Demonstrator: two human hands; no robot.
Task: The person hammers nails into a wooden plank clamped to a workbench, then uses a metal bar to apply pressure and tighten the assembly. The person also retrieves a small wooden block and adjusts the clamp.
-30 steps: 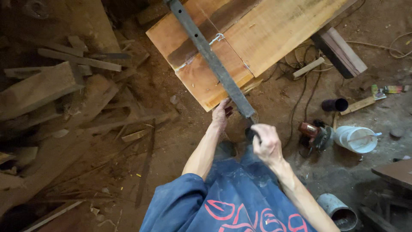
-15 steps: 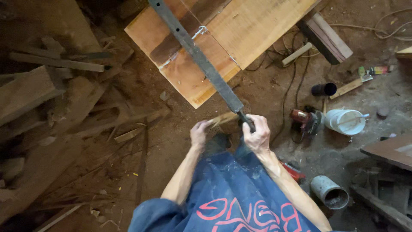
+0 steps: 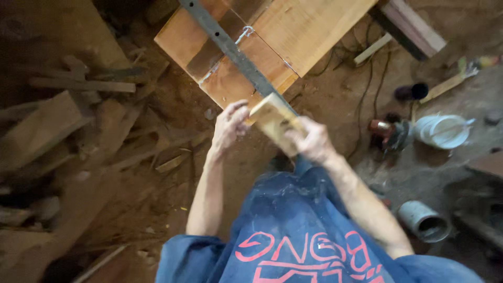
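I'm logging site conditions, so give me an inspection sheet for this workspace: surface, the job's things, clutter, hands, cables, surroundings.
Surface: dirt floor, dusty, no bench seen.
Job's things: small wood block held over a long metal bar that lies across joined boards.
Clutter: offcuts piled at left; white bucket, grey pipe piece and a power tool at right.
Hands: left hand touches the block's end; right hand grips it.
Cables: dark cable trails on the floor beside the boards.
Surroundings: planks at upper right; no other people seen.
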